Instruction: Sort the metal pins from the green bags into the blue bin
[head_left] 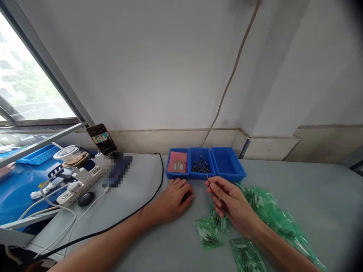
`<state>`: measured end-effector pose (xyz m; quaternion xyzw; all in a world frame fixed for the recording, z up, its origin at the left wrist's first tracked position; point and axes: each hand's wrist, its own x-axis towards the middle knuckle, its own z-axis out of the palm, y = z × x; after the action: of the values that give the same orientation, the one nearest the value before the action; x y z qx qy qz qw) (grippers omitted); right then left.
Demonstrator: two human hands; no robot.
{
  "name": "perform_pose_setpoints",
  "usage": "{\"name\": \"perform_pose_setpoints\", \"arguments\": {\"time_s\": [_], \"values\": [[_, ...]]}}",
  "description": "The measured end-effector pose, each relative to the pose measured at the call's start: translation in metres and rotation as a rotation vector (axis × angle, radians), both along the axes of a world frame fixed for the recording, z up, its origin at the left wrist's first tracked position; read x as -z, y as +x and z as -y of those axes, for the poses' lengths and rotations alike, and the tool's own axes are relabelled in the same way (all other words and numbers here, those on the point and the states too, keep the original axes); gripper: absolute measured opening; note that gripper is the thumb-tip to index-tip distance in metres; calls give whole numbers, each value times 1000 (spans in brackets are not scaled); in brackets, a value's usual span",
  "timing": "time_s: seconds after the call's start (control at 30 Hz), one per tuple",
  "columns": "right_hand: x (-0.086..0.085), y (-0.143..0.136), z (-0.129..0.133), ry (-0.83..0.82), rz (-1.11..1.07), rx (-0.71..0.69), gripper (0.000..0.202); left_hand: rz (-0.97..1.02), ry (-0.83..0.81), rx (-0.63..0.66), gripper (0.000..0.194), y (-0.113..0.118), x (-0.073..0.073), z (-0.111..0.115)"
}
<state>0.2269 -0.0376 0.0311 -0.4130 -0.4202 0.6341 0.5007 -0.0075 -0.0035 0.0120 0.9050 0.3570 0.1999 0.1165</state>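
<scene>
My right hand (227, 196) pinches a thin, dark metal piece with a brassy tip (208, 179) between thumb and forefinger; its exact kind is too small to tell. Just beyond it stands a blue bin of thin metal pieces (200, 166). My left hand (176, 199) lies on the table, fingers loosely bent and thumb apart, holding nothing visible. In front of that hand is a blue bin with pink material and small clear packets (177, 163). Green plastic packets (209, 232) with slender pieces inside lie below my right hand, near another green packet (246, 255).
A third blue bin (227, 162) adjoins the others. A large green plastic bag (272, 211) lies beside my right forearm. A black cable (136, 212) crosses my left forearm. Leftward are a phone (102, 139), a power strip (82, 185) and a black mouse (86, 199).
</scene>
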Motion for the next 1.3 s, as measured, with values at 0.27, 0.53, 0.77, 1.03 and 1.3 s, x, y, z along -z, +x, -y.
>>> {"name": "perform_pose_setpoints", "arguments": {"time_s": [0.27,0.53,0.77,1.03,1.3], "values": [[0,1,-3,26,79,56,42,-10,-3,-8,10,0,0,0],[12,0,-1,382,521,263,29,-27,-1,-24,9,-1,-1,1],[6,1,-2,255,413,176,34,-12,-15,-38,7,0,-1,2],[4,-1,-2,30,79,19,42,6,-21,-63,7,0,1,1],[1,-1,-2,26,63,88,44,16,-36,-65,5,0,0,2]]}}
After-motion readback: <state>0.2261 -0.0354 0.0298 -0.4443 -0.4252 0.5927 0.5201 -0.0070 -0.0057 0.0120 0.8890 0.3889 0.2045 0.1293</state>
